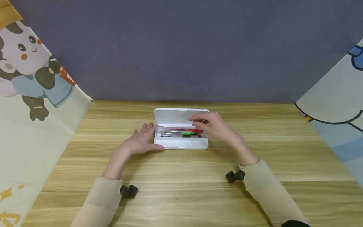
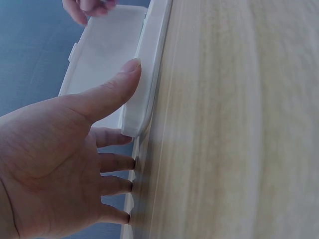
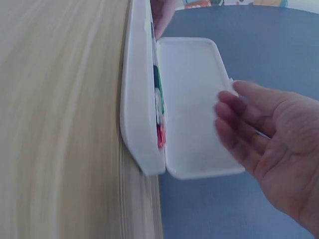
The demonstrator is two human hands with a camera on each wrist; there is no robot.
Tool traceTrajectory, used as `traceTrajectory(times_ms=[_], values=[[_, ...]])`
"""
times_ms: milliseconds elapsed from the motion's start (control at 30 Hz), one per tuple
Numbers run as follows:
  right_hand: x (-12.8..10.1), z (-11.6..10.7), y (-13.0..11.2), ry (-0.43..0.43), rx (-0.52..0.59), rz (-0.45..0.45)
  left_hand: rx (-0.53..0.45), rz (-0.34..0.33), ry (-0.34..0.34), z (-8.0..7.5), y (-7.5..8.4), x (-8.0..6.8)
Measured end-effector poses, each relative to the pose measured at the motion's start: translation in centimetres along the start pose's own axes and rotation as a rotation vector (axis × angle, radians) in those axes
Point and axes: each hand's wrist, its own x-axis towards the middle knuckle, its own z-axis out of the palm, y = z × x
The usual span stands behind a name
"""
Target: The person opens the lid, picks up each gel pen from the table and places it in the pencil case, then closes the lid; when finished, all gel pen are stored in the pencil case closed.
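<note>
A white pencil case point(image 1: 181, 143) lies on the table with its lid point(image 1: 170, 117) raised at the back. Several pens point(image 1: 181, 133), some red, green and black, lie in its rear compartment. At the case's left end is my left hand point(image 1: 139, 141), fingers spread. Its thumb point(image 2: 117, 92) touches the front left corner, and its other fingertips meet the tabletop beside the case. Over the right part of the case hovers my right hand point(image 1: 214, 124). In the right wrist view its loosely bent fingers point(image 3: 239, 117) are in front of the lid, holding nothing.
The wooden table point(image 1: 175, 183) ends at a dark blue-grey panel point(image 1: 181, 53) behind the case. Cartoon-printed panels stand at the left point(image 1: 37, 69) and right point(image 1: 329, 94). Small black devices sit at both sleeve cuffs.
</note>
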Motion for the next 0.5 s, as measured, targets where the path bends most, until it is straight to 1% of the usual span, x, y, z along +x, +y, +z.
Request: traceTrajectory(times_ms=[67,167,233,267,300,367,400,467,500], values=[[-0.5,-0.5,0.3,0.092,0.025,0.005,0.002,-0.005,-0.004,0.0,0.0,-0.1],[-0.8,-0.9,1.1,0.26,0.017,0.032,0.006,-0.003,-0.007,0.0,0.0,0.0],[-0.9,-1.2,1.8,0.354,0.016,0.083,0.005,-0.001,-0.007,0.0,0.0,-0.1],[-0.8,-1.4,2.1,0.387,0.019,0.117,0.004,0.002,-0.005,0.0,0.0,0.0],[-0.8,-1.6,2.4,0.402,0.024,0.158,0.001,0.003,-0.004,0.0,0.0,0.0],[-0.7,-1.9,3.1,0.391,0.055,0.238,-0.004,0.005,0.0,0.0,0.0,-0.1],[-0.5,-2.1,3.4,0.361,0.086,0.281,-0.005,0.007,0.0,0.0,0.0,-0.1],[-0.2,-2.4,4.0,0.269,0.169,0.355,-0.008,0.008,0.001,0.0,0.0,-0.1],[0.0,-2.5,4.2,0.211,0.23,0.384,-0.008,0.004,0.0,0.0,0.0,-0.1]])
